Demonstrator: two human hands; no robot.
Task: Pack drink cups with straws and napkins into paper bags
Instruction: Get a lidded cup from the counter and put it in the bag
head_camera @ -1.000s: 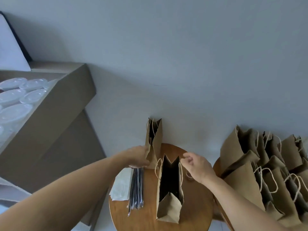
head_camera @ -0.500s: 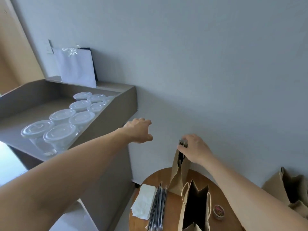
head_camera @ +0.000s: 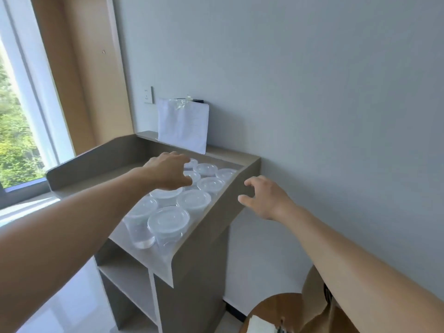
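Note:
Several clear lidded drink cups [head_camera: 168, 221] stand in rows on the top of a grey-brown counter unit [head_camera: 216, 219]. My left hand [head_camera: 168, 173] hovers just over the middle cups, fingers spread and relaxed, holding nothing. My right hand [head_camera: 263, 197] floats by the counter's right edge, fingers loosely spread, empty. At the bottom right, a brown paper bag [head_camera: 312, 292] peeks out behind my right forearm, standing on a round wooden table [head_camera: 271, 306] with white napkins [head_camera: 260, 324]. Only a tip of the straws shows at the bottom edge.
A white paper pouch [head_camera: 182, 126] leans on the wall at the back of the counter. A wall socket [head_camera: 148, 95] sits above it. The counter has open shelves [head_camera: 127, 280] below. A window [head_camera: 16, 131] is at the left.
The view swung up and left from the table to the counter. My left hand moved over the cups. My right hand let go of the bag and rose beside the counter edge.

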